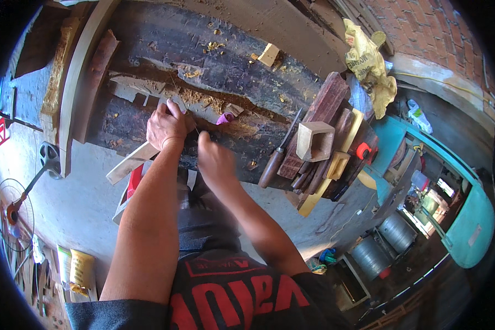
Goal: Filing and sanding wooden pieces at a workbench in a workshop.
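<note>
My left hand (166, 127) is on the dark, worn workbench (148, 33), fingers bent over a pale wooden board (127, 166) that juts past the near edge. Just right of it, my right hand (215, 162) is closed in a fist, slightly blurred. A thin wire-like line (174, 83) runs from near this fist up past the left fingers; what the fist grips is hidden. Close to both hands lie a crumpled purple cloth piece (225, 118) and a small wood offcut (235, 109). Pale flat pieces with square notches (137, 92) lie beyond my left hand.
A long crack full of shavings (203, 98) crosses the bench. At right lie a wooden-handled pointed tool (273, 165), a hollow wooden block (315, 142), a reddish beam (327, 99) and a yellow strip (308, 204). A fan (16, 212) stands left; a teal cabinet (470, 231) stands right.
</note>
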Available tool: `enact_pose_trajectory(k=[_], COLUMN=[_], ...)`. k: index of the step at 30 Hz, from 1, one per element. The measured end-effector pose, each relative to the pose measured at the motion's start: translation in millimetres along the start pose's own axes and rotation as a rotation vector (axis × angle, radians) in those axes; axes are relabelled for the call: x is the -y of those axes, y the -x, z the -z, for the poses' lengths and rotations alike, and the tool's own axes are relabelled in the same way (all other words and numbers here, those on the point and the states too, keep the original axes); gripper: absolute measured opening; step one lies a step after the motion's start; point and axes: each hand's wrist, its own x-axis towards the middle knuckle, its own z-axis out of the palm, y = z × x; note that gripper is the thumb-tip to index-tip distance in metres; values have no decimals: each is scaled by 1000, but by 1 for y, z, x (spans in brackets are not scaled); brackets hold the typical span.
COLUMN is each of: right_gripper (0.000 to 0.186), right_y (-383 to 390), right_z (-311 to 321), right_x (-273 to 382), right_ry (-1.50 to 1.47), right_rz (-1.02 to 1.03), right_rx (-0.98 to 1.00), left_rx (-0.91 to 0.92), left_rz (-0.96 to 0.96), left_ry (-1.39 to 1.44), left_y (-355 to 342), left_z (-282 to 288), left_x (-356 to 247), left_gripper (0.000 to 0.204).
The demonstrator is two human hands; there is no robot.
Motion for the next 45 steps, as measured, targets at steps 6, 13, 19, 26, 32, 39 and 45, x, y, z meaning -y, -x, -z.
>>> enact_pose_trajectory(k=[6,13,19,26,32,39,45], right_gripper=[5,9,6,7,8,7,9], right_y=[1,1,13,-6,6,0,-2], right_z=[1,3,7,2,8,4,0], right_x=[4,7,1,5,8,7,9], right_ry=[153,123,167,57,92,84,68], right_rz=[-67,147,4,129,-67,28,116], right_rx=[77,-185,31,-139,95,-11,-118], left_rx=[31,35,15,27,-4,9,18], left_rz=[18,9,10,17,-8,-7,3], left_ry=[-19,-3,-18,-4,-8,-13,-16], left_y=[-1,0,-1,0,-1,-2,-1], left_z=[1,1,-1,1,-2,-3,0], left_x=[-1,1,0,0,2,2,2], left_gripper=[42,43,42,43,43,43,43])
